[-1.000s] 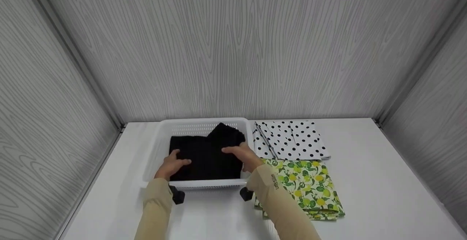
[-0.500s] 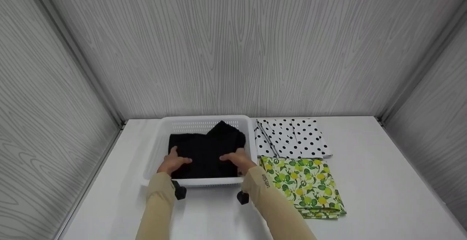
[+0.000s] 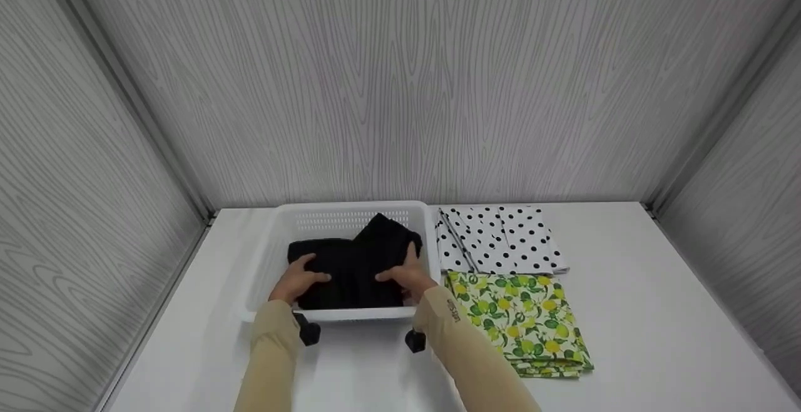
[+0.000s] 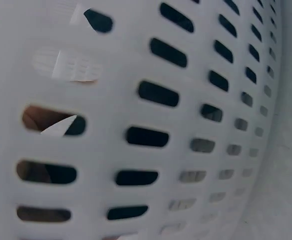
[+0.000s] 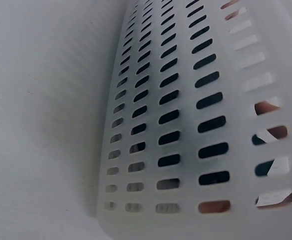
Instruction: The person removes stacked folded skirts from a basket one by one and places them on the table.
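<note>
A folded black cloth (image 3: 350,274) lies inside a white plastic basket (image 3: 350,314), one corner pointing up at the back. My left hand (image 3: 297,280) grips its left side, thumb on top. On the right side my right hand (image 3: 408,275) holds the cloth the same way, thumb pointing inward. The other fingers of both hands are mostly hidden by the cloth. In the left wrist view the slotted basket wall (image 4: 185,115) fills most of the picture, dark cloth showing through. The right wrist view likewise has the basket wall (image 5: 188,110), with bits of the hand behind its slots.
Right of the basket lies a folded white cloth with black dots (image 3: 500,243). In front of it is a folded lemon-print cloth (image 3: 519,321), close to my right sleeve (image 3: 469,349). Grey wood-grain panels (image 3: 400,86) enclose the white table (image 3: 626,312) at the back and sides.
My right hand has moved slightly left and inward onto the cloth's side. The black cloth's left side has bunched a little, and its right side has drawn inward from the basket wall.
</note>
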Action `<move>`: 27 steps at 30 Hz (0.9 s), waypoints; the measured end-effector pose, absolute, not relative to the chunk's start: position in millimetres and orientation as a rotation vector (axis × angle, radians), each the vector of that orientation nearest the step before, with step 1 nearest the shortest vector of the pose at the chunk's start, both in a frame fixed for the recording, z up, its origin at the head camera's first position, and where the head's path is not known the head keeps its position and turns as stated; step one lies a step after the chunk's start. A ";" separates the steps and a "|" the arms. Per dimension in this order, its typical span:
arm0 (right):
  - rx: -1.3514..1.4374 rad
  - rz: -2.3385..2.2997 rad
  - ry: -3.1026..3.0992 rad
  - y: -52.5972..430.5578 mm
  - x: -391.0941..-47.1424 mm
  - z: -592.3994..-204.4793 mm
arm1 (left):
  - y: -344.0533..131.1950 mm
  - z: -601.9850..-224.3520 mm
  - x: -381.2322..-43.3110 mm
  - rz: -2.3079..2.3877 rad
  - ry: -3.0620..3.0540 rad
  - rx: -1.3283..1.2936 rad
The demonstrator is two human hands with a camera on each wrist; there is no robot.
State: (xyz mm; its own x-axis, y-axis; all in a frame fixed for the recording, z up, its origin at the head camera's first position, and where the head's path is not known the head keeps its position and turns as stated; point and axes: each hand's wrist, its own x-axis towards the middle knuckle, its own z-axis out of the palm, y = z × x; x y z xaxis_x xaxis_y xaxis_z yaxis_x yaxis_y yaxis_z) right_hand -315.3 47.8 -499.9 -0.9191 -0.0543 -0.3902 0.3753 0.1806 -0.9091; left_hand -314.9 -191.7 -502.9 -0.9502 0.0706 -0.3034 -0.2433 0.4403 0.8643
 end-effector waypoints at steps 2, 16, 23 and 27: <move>0.270 -1.752 2.118 48.6 -315.7 -498.2 | -190.1 -500.9 -315.0 1.522 2.400 -0.101; 0.088 -1.660 2.155 53.5 -317.5 -497.7 | -193.3 -490.2 -310.0 1.523 2.424 -0.015; -0.047 -1.688 2.201 65.0 -317.6 -475.9 | -194.4 -474.5 -306.6 1.616 2.411 0.019; -0.182 -1.704 2.230 73.8 -313.3 -460.1 | -192.9 -466.3 -303.2 1.654 2.437 0.046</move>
State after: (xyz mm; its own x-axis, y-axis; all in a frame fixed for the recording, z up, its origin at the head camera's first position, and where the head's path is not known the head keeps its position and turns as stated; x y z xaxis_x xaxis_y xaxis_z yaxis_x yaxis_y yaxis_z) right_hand -313.3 73.8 -460.1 -0.9381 -0.2957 -0.1802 0.0963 0.2770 -0.9560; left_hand -303.2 -192.9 -466.3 -0.9803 0.1353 -0.1437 -0.0836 0.3751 0.9232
